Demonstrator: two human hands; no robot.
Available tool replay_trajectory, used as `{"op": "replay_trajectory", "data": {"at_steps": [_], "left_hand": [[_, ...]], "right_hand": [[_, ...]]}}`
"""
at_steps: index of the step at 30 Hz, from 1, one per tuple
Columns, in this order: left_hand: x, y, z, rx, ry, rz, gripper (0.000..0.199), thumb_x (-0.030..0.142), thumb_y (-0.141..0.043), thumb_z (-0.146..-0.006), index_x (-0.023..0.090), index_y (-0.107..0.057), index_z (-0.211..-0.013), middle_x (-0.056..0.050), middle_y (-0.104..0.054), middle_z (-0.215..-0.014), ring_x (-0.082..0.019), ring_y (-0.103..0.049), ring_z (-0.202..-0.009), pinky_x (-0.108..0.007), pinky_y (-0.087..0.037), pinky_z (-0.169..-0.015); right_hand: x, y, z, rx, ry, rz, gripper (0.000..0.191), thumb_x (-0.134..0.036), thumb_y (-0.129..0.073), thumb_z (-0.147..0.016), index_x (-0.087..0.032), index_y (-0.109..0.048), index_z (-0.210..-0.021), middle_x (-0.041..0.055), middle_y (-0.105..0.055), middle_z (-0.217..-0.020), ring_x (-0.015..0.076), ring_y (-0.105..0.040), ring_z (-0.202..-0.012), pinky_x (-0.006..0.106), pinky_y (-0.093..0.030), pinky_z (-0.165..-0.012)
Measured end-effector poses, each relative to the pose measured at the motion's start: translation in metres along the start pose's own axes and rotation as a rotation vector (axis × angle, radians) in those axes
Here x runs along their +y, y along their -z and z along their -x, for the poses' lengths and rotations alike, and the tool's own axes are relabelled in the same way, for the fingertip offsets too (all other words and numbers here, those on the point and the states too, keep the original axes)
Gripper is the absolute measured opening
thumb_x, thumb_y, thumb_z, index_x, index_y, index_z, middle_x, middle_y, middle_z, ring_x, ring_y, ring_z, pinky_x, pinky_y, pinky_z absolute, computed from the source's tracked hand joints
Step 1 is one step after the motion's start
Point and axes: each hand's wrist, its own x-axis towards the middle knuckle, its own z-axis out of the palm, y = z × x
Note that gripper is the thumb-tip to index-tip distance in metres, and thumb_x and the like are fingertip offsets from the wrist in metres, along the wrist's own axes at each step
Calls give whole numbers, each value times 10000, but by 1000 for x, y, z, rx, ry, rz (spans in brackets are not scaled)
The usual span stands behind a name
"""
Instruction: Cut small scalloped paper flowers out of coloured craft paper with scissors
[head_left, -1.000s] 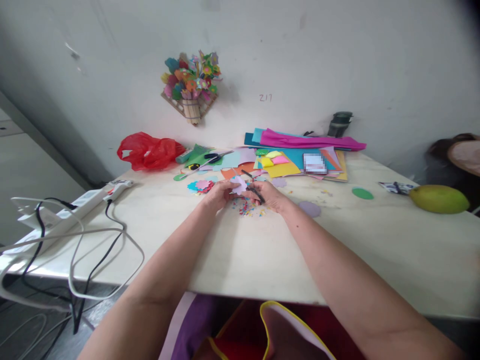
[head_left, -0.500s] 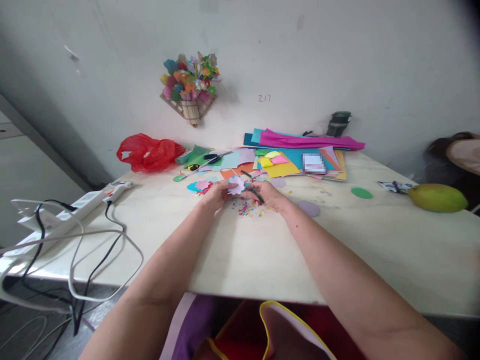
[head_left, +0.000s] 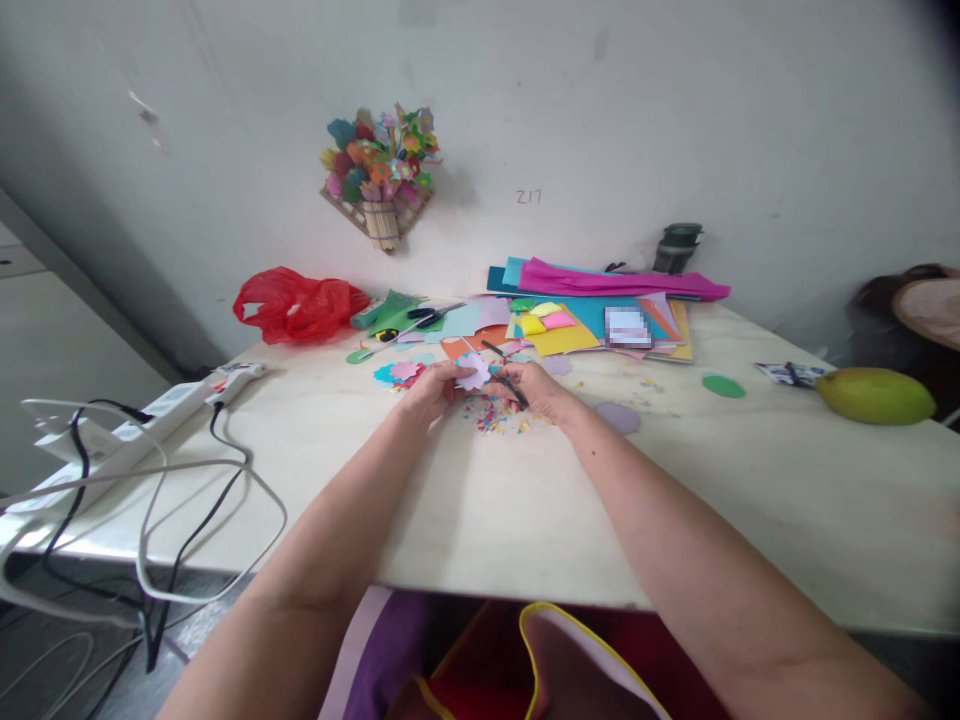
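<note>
Between the thumb and fingers of my left hand (head_left: 435,390) is a lilac paper flower (head_left: 474,373) with a scalloped edge. My right hand (head_left: 534,390) grips dark scissors (head_left: 511,388), whose tips are at the flower's right side; whether the blades touch it is too small to tell. Tiny coloured paper scraps (head_left: 491,413) lie on the table below both hands. Just left of my left hand rest blue, pink and red scalloped paper pieces (head_left: 401,374). A lilac paper circle (head_left: 618,417) lies to the right of my right hand.
Coloured paper sheets (head_left: 574,338), a phone-like object (head_left: 628,327) and black-handled scissors (head_left: 426,316) lie farther back. A red plastic bag (head_left: 296,308) sits back left. Power strips (head_left: 161,415) with loose cables line the left edge. A yellow-green fruit (head_left: 876,395) and green paper oval (head_left: 723,385) lie right.
The lilac flower has shifted very slightly in my left hand. Both arms and the things on the table look otherwise the same.
</note>
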Motion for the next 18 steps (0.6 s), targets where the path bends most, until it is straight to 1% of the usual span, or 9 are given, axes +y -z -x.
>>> {"op": "replay_trajectory", "data": {"at_steps": [4,8,11,14,18], "left_hand": [[0,0,0,-3,-3,-15,106,84,-686,-589,123,-635,-674,-56,-682,-680,-154,-633,-622,-235,-512,-554],[0,-1,0,32,-5,-32,102,92,-690,-594,124,-618,-658,-69,-687,-689,-179,-651,-667,-261,-537,-587],[2,0,0,39,-11,-34,106,82,-688,-590,119,-608,-648,-56,-674,-664,-156,-634,-622,-263,-540,-588],[3,3,-1,18,-17,-46,112,86,-699,-576,113,-612,-641,-42,-657,-630,-125,-602,-558,-236,-513,-548],[3,7,-2,11,-17,-80,139,104,-725,-542,123,-590,-568,-20,-620,-560,-108,-566,-499,-228,-487,-525]], "right_hand": [[-2,-1,1,13,0,12,290,-243,-826,-566,-119,-609,-712,-52,-509,-418,43,-398,-338,164,-308,-326],[-4,-2,0,21,-14,-3,280,-219,-825,-566,-124,-599,-700,-57,-499,-404,43,-393,-332,157,-299,-308],[-3,-1,-1,18,-6,-4,277,-192,-825,-560,-125,-591,-692,-59,-492,-401,47,-406,-338,153,-308,-302],[-1,2,-2,23,-1,6,277,-176,-822,-562,-125,-585,-696,-62,-493,-407,50,-424,-348,151,-333,-308],[0,5,-3,30,-11,-4,277,-182,-818,-581,-119,-593,-730,-52,-509,-425,52,-425,-347,158,-337,-314]]}}
